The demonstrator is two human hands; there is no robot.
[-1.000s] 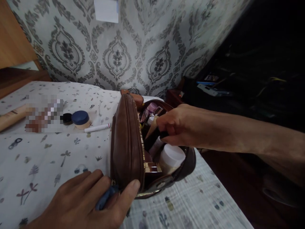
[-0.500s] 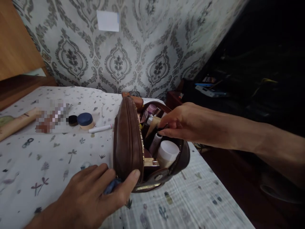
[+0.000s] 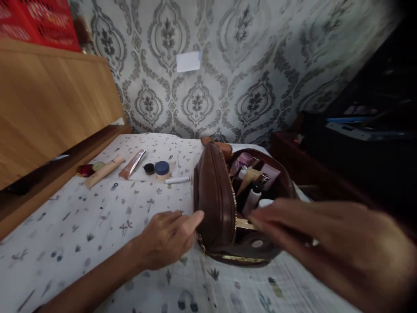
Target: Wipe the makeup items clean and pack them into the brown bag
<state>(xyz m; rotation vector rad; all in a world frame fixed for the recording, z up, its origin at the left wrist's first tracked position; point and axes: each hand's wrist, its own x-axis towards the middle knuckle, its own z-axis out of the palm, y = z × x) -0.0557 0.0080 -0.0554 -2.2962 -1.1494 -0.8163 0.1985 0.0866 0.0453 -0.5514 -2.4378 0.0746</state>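
The open brown bag (image 3: pixel 213 195), packed with cosmetics (image 3: pixel 250 200), sits right of centre on a printed white cloth (image 3: pixel 130 248). Over its near right part is the blurred right hand (image 3: pixel 329 234), though whether that grip holds anything cannot be told; the left hand (image 3: pixel 169 239), loosely curled, is at the bag's left side, its grip equally unclear. Farther left lie a white stick (image 3: pixel 178 179), a blue-lidded jar (image 3: pixel 162 170), a pinkish tube (image 3: pixel 132 164) and a beige tube (image 3: pixel 104 171)

1. Brown rounded zip bag (image 3: pixel 213 195): smooth, leather-like, faintly glossy.
2. Gold-toned toothed zip (image 3: pixel 244 259): shiny metal.
3. White printed cloth (image 3: pixel 107 226): matt, finely crinkled at front.
4. Honey-brown rectangular wooden panel (image 3: pixel 58 95): smooth, grained.
5. Pinkish-brown flat tube (image 3: pixel 133 164): glossy.
6. Red openwork basket (image 3: pixel 70 26): plastic-looking.
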